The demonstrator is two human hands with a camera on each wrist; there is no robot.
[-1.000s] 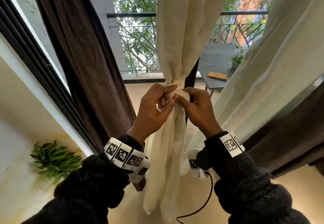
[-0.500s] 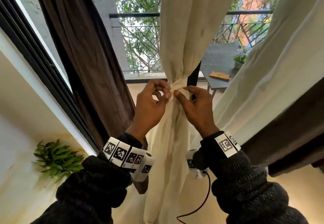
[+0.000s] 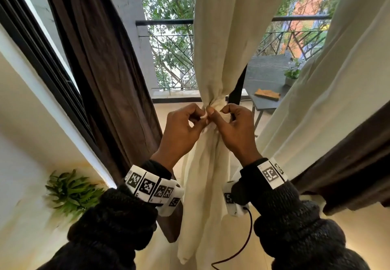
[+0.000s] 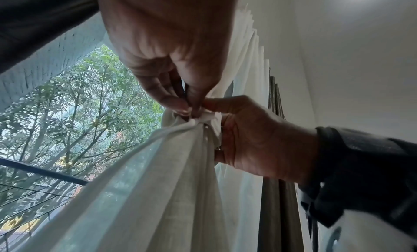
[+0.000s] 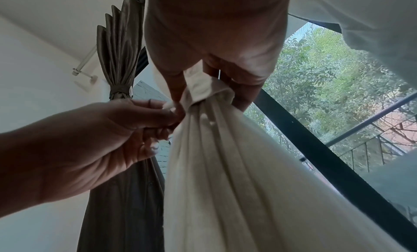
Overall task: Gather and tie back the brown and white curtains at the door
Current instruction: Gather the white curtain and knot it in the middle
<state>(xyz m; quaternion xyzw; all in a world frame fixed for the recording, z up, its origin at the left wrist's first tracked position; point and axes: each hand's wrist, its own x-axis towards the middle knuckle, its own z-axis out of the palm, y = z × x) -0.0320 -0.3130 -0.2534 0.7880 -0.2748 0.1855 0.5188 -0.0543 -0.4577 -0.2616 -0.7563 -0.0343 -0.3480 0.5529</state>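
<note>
Both my hands have risen a little and drawn closer together since a moment ago, meeting now at the tie band [image 3: 217,106] cinching the white curtain [image 3: 223,43]. My left hand [image 3: 182,131] pinches a small white end of the band between thumb and forefinger; my right hand [image 3: 234,131] pinches the band's other side, fingers curled against the gathered cloth. Below the band the curtain hangs bunched between my wrists. To the left hangs the brown curtain [image 3: 99,62], already tied higher up. Beyond it stand the balcony railing [image 3: 168,21] and a small table [image 3: 266,100].
</note>
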